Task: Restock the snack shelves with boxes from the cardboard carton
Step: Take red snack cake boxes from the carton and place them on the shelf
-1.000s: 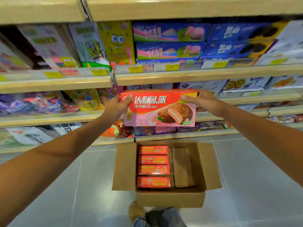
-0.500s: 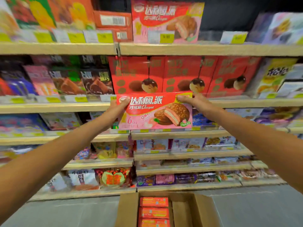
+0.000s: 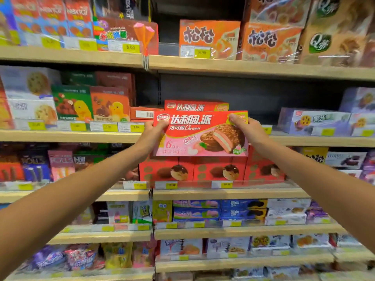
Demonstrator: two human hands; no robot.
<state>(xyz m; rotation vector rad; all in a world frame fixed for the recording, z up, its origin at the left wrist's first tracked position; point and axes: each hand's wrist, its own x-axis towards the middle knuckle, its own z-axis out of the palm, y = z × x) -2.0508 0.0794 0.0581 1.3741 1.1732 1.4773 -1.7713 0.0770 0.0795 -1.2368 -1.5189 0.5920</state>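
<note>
The left hand (image 3: 151, 131) and right hand (image 3: 248, 129) clamped a pie box (image 3: 203, 134) by its ends, newly raised from the carton to the front edge of the shelf (image 3: 304, 139), seemingly ready for placing.

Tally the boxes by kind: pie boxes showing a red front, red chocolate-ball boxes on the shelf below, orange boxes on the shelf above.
Pie boxes: 2, the held pie box and the shelved pie box behind it.
Red chocolate-ball boxes: 3, left, middle, right.
Orange boxes: 2, left, right.
Total: 7
</note>
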